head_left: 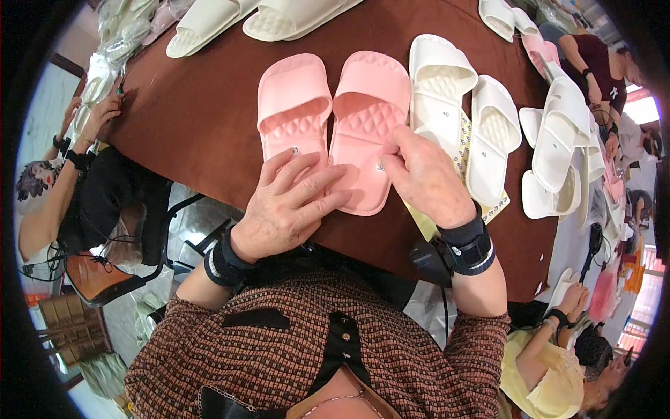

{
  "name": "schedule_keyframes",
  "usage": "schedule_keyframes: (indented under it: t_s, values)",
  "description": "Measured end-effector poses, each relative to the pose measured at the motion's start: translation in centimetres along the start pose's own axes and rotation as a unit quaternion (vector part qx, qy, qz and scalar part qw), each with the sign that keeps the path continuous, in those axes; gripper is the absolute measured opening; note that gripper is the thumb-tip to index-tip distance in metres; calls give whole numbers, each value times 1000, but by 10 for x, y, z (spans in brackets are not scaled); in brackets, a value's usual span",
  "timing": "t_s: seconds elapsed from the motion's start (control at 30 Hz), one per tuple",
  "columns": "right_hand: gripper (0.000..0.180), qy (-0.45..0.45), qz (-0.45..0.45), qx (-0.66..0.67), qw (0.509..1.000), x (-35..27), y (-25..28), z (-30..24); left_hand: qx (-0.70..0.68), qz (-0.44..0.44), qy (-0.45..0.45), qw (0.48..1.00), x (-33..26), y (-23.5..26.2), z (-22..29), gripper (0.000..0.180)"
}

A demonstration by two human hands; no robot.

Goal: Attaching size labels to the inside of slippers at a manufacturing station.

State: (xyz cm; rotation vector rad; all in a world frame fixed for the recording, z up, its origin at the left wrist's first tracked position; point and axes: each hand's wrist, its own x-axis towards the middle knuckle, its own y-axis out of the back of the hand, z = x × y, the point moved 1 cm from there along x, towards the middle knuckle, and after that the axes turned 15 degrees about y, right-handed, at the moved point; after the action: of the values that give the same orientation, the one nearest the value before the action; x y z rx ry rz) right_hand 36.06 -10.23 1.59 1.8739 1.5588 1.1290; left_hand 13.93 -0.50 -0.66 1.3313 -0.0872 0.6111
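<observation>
Two pink slippers lie side by side before me, toes away. Over the heel of the left pink slipper (pixel 293 91), my left hand (pixel 289 199) rests with spread fingers, some reaching across to the other one. A small label shows just above those fingers. My right hand (pixel 427 178) is at the right edge of the right pink slipper (pixel 370 78), its fingers curled closed. The thumb touches the sole beside a small round sticker (pixel 380 167) with dark print. Whether anything is pinched between thumb and forefinger is hidden.
White slippers (pixel 441 70) lie to the right, beside a yellow sticker sheet (pixel 497 208). More white slippers (pixel 556 150) are stacked beyond, and others (pixel 296 17) sit at the far edge of the brown-covered table (pixel 202 105). Other people work at left and right; a chair (pixel 115 279) stands left.
</observation>
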Motion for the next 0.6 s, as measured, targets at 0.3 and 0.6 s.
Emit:
schedule_keyframes:
  t_s: [0.3, 0.6]
  values:
    - [13, -50, 58, 132, 988, 2, 7, -1, 10, -14, 2, 1000, 0, 2, 1, 50]
    - [51, -2, 196, 22, 980, 4, 3, 16, -1, -26, -2, 1000, -1, 4, 2, 52]
